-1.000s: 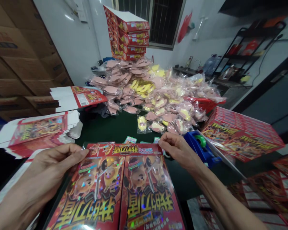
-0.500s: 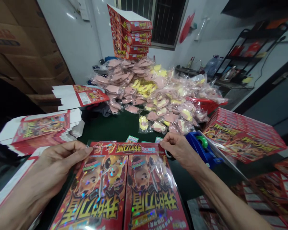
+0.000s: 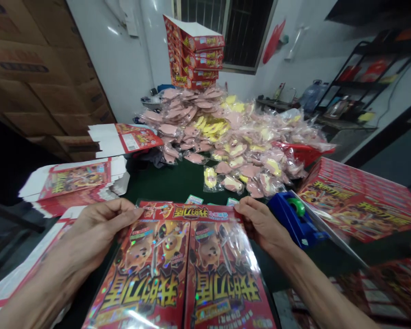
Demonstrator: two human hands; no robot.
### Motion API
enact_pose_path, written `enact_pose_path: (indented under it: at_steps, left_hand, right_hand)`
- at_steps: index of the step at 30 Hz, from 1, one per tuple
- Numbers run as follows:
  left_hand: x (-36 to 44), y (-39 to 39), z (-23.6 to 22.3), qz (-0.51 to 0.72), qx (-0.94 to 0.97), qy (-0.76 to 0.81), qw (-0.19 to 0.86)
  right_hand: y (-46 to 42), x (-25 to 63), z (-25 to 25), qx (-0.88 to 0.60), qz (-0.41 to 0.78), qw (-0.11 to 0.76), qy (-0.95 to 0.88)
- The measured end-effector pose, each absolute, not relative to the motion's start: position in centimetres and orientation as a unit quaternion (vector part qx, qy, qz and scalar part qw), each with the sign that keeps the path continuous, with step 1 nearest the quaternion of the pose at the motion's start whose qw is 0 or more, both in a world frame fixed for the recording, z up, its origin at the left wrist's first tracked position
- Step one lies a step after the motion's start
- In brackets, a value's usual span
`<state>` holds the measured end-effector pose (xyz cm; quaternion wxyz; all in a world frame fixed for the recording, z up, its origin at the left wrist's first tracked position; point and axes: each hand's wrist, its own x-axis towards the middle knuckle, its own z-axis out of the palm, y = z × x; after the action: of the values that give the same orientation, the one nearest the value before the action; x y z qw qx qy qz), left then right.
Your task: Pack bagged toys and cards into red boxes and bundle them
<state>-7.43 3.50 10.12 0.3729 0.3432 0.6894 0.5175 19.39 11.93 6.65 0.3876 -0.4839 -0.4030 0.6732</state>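
A red printed box (image 3: 188,269) with cartoon animals and gold lettering lies in front of me, a clear glossy film over its top. My left hand (image 3: 96,233) grips the box's far left corner, fingers curled onto the edge. My right hand (image 3: 260,224) pinches the far right corner and the film there. Both hands are closed on the box.
A blue tape dispenser (image 3: 294,219) sits just right of my right hand. A heap of pink and yellow bagged items (image 3: 226,137) covers the green table's back. Flat box blanks (image 3: 75,183) lie left, finished red boxes (image 3: 356,201) right, stacked boxes (image 3: 195,55) behind, brown cartons (image 3: 37,82) at left.
The view has shifted slightly, so everything sits a little lower and to the right. My hands keep their hold on the box's far corners.
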Motion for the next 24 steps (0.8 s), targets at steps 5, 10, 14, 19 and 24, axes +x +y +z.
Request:
enact_pose_path:
  at_steps: [5, 10, 14, 19, 24]
  left_hand:
    - [-7.4, 3.3, 10.1, 0.534, 0.348, 0.648, 0.418]
    - [-7.2, 3.4, 9.9, 0.537, 0.323, 0.643, 0.440]
    - [-7.1, 3.4, 9.8, 0.529, 0.326, 0.648, 0.440]
    - [-7.3, 3.3, 9.5, 0.527, 0.339, 0.648, 0.433]
    - [-7.5, 3.5, 9.2, 0.526, 0.350, 0.655, 0.414]
  right_hand:
    - [12.0, 20.0, 5.3, -0.466, 0.708, 0.384, -0.367]
    - [12.3, 20.3, 4.4, -0.452, 0.723, 0.380, -0.358]
    - [12.1, 20.3, 4.4, -0.447, 0.729, 0.382, -0.350]
    - [12.2, 20.6, 4.1, -0.447, 0.729, 0.376, -0.355]
    - [12.4, 20.7, 3.7, -0.447, 0.740, 0.357, -0.355]
